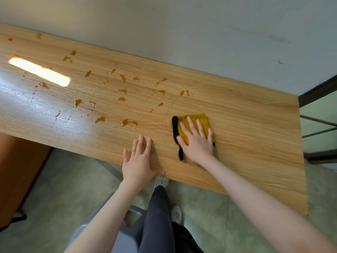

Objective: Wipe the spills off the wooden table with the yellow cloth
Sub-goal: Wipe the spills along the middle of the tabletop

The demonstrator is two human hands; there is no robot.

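Pressing flat on yellow cloth [193, 125], right hand [197, 141] hiding its middle, left hand [138, 161] flat on wooden table [246, 125], spills [127, 92] beyond.

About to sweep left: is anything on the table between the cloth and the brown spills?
Nothing visible. The right hand presses the cloth flat; bare wood runs to the nearest spill. The left hand rests nearer the table's front edge.

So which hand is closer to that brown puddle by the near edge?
Left. The left hand lies flat just below the brown puddle; the right hand presses the yellow cloth farther right.
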